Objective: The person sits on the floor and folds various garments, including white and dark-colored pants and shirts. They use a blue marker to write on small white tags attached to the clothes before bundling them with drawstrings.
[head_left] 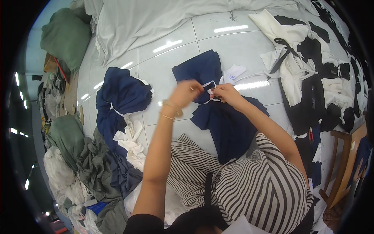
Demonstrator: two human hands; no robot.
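Note:
In front of me a navy cloth bundle (233,128) lies on the floor, gathered at its middle by a narrow white fabric strip (209,83). My right hand (229,94) pinches the strip at the gather, fingertips pressed together. On the other side, my left hand (186,93) is slightly blurred, its fingers bent together on the strip's other part. A loop of the strip stands between both hands. To the left sits another navy bundle (122,91), with a white band around its narrow part. Beyond my right hand lies a white cloth piece with blue marking (233,73).
Black and white garments (300,66) spread along the right, near a wooden chair (343,163). Grey and green cloth heaps (95,163) crowd the left. A large pale sheet (132,23) covers the far floor. Striped cloth (261,183) drapes over my lap.

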